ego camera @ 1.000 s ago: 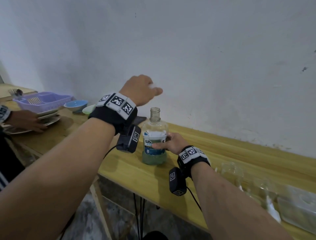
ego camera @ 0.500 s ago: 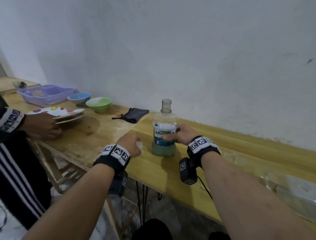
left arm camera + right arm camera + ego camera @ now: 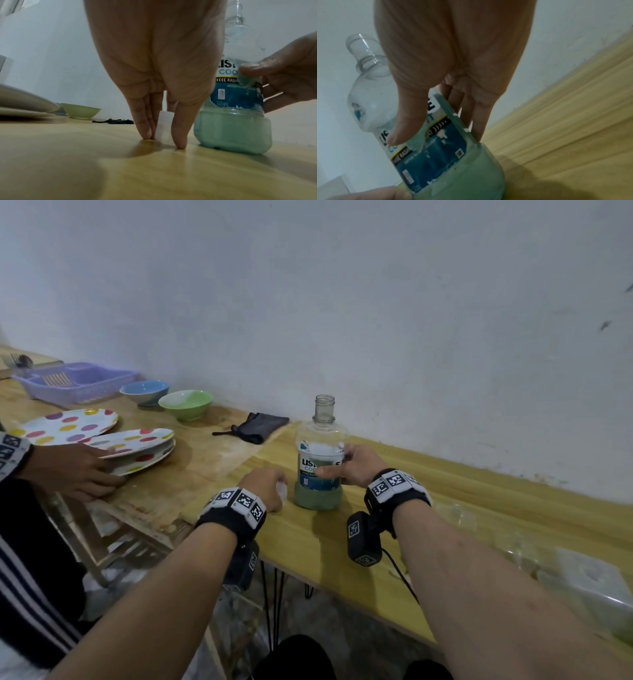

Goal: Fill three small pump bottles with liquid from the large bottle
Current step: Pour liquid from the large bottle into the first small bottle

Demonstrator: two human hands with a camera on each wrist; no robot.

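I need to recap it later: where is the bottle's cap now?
The white cap is pinched in the left hand on the wooden table, just left of the mouthwash bottle.

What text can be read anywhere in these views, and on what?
All on the large bottle's label, partly hidden by the right hand:
"LIS", cut off
"COO", cut off
"RASA", cut off
"500mL"
Fine print under "RASA": too blurred to read.
Wristbands: square code patterns, no words.

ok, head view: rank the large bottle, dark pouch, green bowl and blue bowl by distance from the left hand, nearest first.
1. large bottle: just right of the left hand, gripped by the right hand.
2. dark pouch: behind the hand, near the wall.
3. green bowl: back-left of the pouch.
4. blue bowl: farther left still, beside the green bowl.
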